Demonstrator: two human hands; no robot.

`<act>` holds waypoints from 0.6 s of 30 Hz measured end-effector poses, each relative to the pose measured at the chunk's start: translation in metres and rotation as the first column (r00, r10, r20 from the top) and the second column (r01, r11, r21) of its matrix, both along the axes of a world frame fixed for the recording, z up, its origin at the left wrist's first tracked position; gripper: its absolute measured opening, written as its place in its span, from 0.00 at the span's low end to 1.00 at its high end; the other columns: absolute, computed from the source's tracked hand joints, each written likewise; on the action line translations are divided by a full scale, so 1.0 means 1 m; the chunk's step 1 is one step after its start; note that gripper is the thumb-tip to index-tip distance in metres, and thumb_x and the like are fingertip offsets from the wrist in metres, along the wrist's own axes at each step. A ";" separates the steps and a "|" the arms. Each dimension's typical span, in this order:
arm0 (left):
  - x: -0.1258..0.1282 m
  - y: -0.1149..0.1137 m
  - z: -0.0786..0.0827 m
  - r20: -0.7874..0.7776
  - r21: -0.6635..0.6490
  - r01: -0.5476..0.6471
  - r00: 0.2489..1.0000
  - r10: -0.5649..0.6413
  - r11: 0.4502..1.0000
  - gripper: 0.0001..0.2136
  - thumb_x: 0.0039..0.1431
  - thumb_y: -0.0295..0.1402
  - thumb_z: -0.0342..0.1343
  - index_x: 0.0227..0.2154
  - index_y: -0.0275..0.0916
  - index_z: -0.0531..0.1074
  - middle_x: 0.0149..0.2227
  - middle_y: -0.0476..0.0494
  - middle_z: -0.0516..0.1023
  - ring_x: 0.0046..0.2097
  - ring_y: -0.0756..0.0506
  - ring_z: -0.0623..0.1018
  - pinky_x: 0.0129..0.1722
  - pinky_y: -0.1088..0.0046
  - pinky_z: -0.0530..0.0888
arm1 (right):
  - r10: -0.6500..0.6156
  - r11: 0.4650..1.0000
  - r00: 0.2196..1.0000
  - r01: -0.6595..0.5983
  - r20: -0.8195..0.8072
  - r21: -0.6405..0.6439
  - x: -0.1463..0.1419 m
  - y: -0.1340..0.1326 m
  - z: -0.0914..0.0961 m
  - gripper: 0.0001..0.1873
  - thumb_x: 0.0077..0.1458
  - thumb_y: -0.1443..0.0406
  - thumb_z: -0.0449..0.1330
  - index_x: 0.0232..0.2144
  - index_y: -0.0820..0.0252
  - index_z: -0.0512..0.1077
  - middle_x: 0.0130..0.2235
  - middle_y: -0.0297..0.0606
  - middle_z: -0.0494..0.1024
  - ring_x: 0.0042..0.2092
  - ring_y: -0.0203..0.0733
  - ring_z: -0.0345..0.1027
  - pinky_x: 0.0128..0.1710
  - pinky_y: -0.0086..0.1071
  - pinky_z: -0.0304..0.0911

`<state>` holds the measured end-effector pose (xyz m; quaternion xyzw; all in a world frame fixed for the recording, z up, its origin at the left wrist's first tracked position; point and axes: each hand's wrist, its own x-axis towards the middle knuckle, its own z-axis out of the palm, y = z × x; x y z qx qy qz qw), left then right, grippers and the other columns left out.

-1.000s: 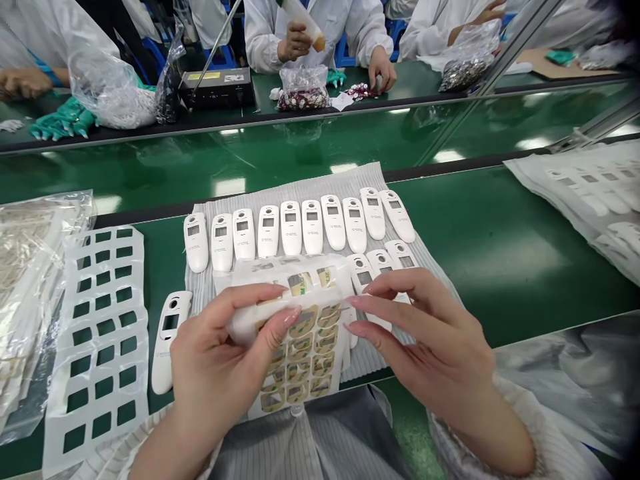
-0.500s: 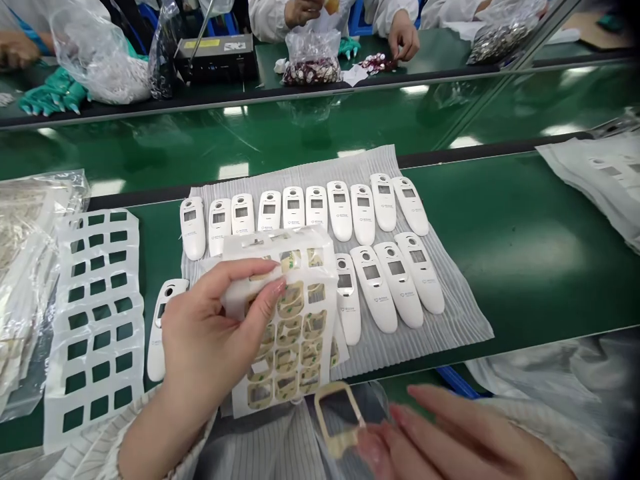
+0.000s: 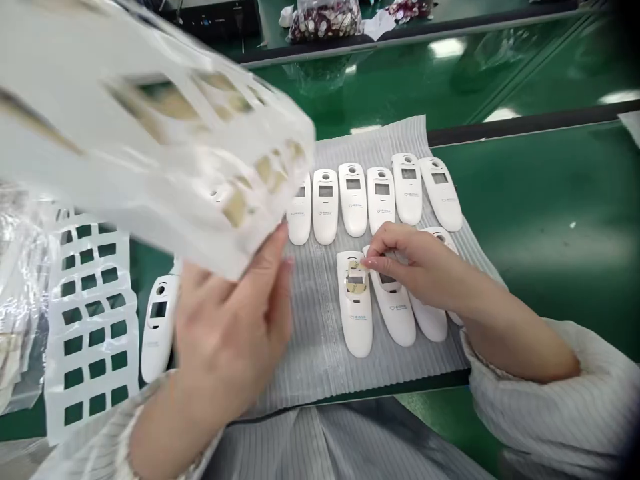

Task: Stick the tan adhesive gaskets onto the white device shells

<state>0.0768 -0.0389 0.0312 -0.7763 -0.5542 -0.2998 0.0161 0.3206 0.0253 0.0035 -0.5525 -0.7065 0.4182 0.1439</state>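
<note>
My left hand [image 3: 235, 333] grips a sheet of adhesive stickers [image 3: 200, 147], raised and tilted close to the camera, blurred by motion. Tan sticker pieces show through it. My right hand [image 3: 415, 267] pinches, thumb against finger, the upper right edge of a tan-edged sticker [image 3: 356, 285]. That sticker lies over the screen of a white handheld device [image 3: 357, 330], which looks like a thermometer. Under and beside my right hand are more such devices, one of them [image 3: 400, 323] directly alongside. A back row of the same devices [image 3: 353, 207] is partly hidden by the sheet.
Grey ribbed foam sheeting [image 3: 310, 353] lies beneath the devices on the green table [image 3: 540, 200]. On the left are an emptied sticker backing [image 3: 93, 327], a lone device [image 3: 159, 327] and a plastic bag [image 3: 23, 287]. Across the divider sits a bag of small dark-red parts [image 3: 325, 23].
My right hand has brought the sticker from the front edge up onto a device. My left hand has lifted the sticker sheet up and left, away from the devices. The view has tilted down.
</note>
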 end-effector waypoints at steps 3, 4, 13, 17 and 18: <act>0.020 0.007 -0.020 -0.094 -0.158 0.042 0.994 -0.057 0.987 0.32 0.57 0.45 0.60 0.59 0.31 0.61 0.58 0.30 0.70 0.60 0.32 0.67 0.58 0.50 0.68 | 0.040 0.999 0.999 -0.041 0.028 0.015 -0.002 -0.002 0.003 0.13 0.60 0.55 0.55 0.27 0.54 0.69 0.33 0.36 0.70 0.40 0.45 0.62 0.34 0.38 0.59; 0.025 0.007 -0.026 -0.081 -0.264 0.047 0.994 -0.071 0.963 0.38 0.55 0.51 0.58 0.61 0.29 0.58 0.60 0.27 0.66 0.62 0.30 0.65 0.59 0.47 0.66 | 0.051 0.998 0.998 -0.052 0.028 0.028 -0.002 -0.003 0.003 0.13 0.60 0.56 0.54 0.27 0.54 0.68 0.33 0.36 0.69 0.40 0.45 0.61 0.36 0.39 0.60; 0.040 0.001 -0.049 -0.078 -0.438 0.041 0.993 -0.084 0.898 0.52 0.49 0.57 0.59 0.66 0.30 0.42 0.67 0.24 0.52 0.69 0.30 0.49 0.64 0.45 0.54 | 0.026 0.977 0.993 -0.049 0.111 0.206 -0.006 -0.011 -0.002 0.08 0.59 0.65 0.55 0.27 0.56 0.67 0.35 0.39 0.68 0.41 0.47 0.59 0.33 0.38 0.60; 0.040 0.000 -0.050 -0.081 -0.444 0.049 0.992 -0.095 0.895 0.51 0.50 0.58 0.58 0.66 0.32 0.42 0.66 0.27 0.55 0.68 0.31 0.52 0.64 0.47 0.52 | 0.024 0.932 0.990 -0.074 0.142 0.355 -0.009 -0.016 0.001 0.05 0.57 0.68 0.56 0.29 0.57 0.66 0.35 0.40 0.67 0.40 0.48 0.60 0.37 0.42 0.60; 0.040 0.000 -0.050 -0.084 -0.440 0.057 0.991 -0.104 0.896 0.50 0.51 0.58 0.57 0.66 0.31 0.43 0.66 0.26 0.56 0.68 0.32 0.52 0.64 0.47 0.52 | 0.026 0.917 0.987 -0.088 0.160 0.390 -0.009 -0.017 0.002 0.05 0.57 0.69 0.56 0.29 0.57 0.65 0.35 0.41 0.67 0.40 0.48 0.60 0.38 0.43 0.60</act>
